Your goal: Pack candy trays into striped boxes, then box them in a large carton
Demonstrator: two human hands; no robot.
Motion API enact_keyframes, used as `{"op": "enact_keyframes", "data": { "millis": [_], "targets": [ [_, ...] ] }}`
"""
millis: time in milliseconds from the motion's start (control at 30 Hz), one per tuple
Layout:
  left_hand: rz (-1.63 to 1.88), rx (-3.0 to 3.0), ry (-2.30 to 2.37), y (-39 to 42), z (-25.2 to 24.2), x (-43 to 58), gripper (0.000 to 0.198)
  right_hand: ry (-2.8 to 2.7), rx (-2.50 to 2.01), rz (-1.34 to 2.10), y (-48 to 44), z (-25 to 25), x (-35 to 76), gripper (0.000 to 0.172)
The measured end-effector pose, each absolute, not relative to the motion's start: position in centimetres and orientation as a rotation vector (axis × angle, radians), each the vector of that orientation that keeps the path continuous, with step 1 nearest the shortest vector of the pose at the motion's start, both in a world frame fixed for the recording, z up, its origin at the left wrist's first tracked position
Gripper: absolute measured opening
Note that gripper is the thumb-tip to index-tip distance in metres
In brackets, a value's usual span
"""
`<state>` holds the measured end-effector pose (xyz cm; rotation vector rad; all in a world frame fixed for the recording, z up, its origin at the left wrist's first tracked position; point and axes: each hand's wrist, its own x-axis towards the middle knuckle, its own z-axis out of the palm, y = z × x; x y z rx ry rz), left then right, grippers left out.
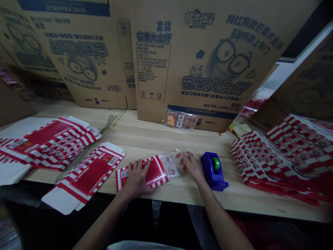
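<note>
Head view of a wooden tabletop (pixel 145 135), seen from its near edge. The left hand (pixel 136 178) lies flat, fingers spread, palm down on a red-and-white striped carton (pixel 156 172) close to the near edge, about midway along it. The carton's right end touches a clear packet (pixel 170 165) holding small red-and-white items. The right hand (pixel 191 165) rests on the packet's right end with fingers bent. Whether it pinches the packet or only presses on it cannot be told.

Just right of the right hand stands a blue tape dispenser (pixel 213 170) with a green roll, also near the near edge. A fanned stack of flat cartons (pixel 281 152) fills the right end of the tabletop. A second stack (pixel 49 142) lies at the left end. Between the second stack and the left hand, a single flat carton (pixel 85 177) overhangs the near edge. Along the far edge stand large printed cardboard boxes (pixel 208 59). A second clear packet (pixel 179 119) lies against the foot of the middle box, well apart from both hands.
</note>
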<state>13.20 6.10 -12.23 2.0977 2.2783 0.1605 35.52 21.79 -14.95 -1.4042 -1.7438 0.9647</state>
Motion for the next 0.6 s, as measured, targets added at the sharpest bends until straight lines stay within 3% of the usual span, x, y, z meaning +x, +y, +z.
{"op": "enact_keyframes", "data": {
  "millis": [200,367,467,600],
  "targets": [
    [0.239,2.133,2.305,5.8,-12.4,13.3,0.105,-1.754,-1.038,1.355,15.4,-15.7,30.0,0.043],
    [0.474,1.874,2.587,5.3,-10.5,14.1,0.106,-1.372,-1.028,1.131,11.9,-15.0,30.7,0.037],
    [0.651,1.750,2.551,4.4,-9.9,15.6,0.108,-1.224,-0.944,1.318,10.5,-14.7,30.9,0.042],
    [1.043,1.576,2.122,2.6,-11.4,16.6,0.076,-1.121,-0.905,1.519,9.6,-14.3,31.8,0.037]
  ]
}}
